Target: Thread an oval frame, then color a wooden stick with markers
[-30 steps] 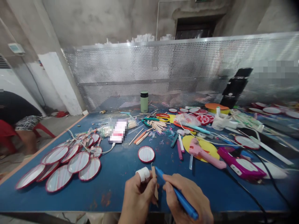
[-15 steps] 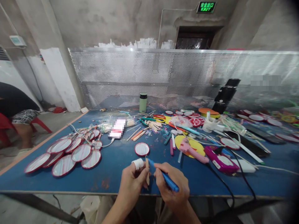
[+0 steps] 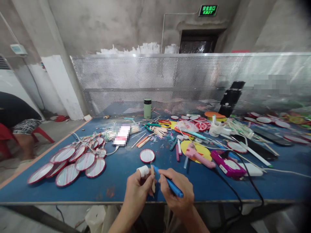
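Blue pen [image 3: 173, 186] sat pinched by the right hand [image 3: 178, 201], tip at or beside a wooden stick [image 3: 153, 186]; the left hand [image 3: 137, 189] gripped that stick — likely for steadiness.

Wooden stick [image 3: 153, 187] (matt, smooth-looking)

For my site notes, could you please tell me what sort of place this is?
Probably a small craft workshop: the blue table bears a pink glue gun and loose wooden sticks, and a lit exit sign glows beyond.

Blue pen [image 3: 175, 189], tan stick [image 3: 153, 186]
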`<state>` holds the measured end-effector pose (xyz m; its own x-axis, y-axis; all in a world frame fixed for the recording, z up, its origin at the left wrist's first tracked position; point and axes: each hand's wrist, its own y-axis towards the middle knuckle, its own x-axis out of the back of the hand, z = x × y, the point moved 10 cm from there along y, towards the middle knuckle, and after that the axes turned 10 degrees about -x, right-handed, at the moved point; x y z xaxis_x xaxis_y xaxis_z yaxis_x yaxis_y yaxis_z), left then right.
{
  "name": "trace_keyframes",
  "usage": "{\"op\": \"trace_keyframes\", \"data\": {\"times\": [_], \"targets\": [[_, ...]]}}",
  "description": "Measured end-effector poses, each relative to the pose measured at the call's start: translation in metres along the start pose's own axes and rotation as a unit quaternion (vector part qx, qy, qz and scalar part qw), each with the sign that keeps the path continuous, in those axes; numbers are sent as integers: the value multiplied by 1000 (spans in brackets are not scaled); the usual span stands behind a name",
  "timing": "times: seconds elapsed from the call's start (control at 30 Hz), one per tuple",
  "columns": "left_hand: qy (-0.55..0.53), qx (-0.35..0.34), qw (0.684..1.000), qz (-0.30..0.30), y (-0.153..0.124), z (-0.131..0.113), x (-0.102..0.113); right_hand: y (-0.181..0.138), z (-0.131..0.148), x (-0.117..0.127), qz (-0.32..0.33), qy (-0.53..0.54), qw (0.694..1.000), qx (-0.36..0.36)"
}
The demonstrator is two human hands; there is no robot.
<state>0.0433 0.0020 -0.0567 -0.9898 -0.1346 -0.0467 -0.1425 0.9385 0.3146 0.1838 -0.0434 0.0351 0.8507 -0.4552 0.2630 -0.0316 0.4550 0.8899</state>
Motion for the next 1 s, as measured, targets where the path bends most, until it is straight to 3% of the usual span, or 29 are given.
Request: {"op": "trace_keyframes", "data": {"times": [1.0], "targets": [[-11, -23, 1000, -6, 7, -1, 0, 1, -9, -5, 18, 61, 998, -31]]}}
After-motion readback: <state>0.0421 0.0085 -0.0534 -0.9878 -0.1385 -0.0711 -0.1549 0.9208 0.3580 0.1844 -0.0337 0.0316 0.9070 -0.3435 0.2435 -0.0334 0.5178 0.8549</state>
